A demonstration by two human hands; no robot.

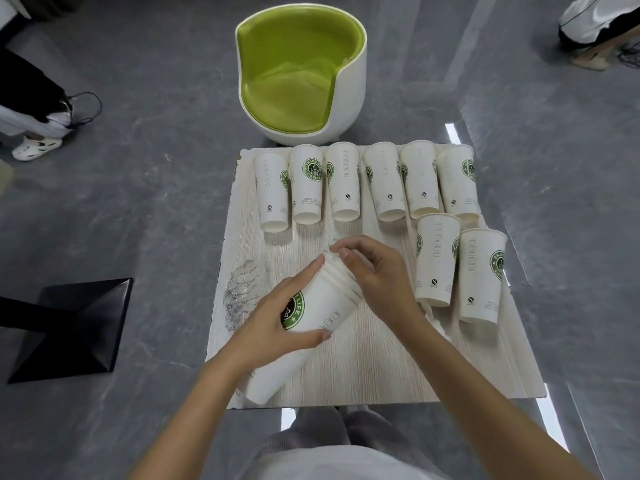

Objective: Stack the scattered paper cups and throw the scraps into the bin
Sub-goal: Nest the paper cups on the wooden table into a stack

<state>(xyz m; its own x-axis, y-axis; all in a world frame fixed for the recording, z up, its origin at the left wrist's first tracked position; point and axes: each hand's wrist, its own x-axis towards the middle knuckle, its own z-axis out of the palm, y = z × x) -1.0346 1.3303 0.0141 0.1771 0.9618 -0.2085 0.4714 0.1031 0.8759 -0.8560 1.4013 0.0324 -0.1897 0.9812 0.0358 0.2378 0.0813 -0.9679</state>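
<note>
A stack of nested white paper cups [313, 327] with a green logo is tilted over the near middle of the pale wooden table [363, 372]. My left hand [277, 318] grips the stack round its side. My right hand [374, 268] holds the rims at the stack's top end, fingertips curled over them. Several single cups [341, 183] stand in a row along the far edge. Two more cups [479, 277] stand at the right. A crumpled clear plastic wrapper [240, 292] lies at the table's left edge.
A white tub chair with a green seat [301, 74] stands just beyond the table. A black pedestal base [74, 329] sits on the grey floor at the left. Other people's legs show at the far left [31, 109] and the top right.
</note>
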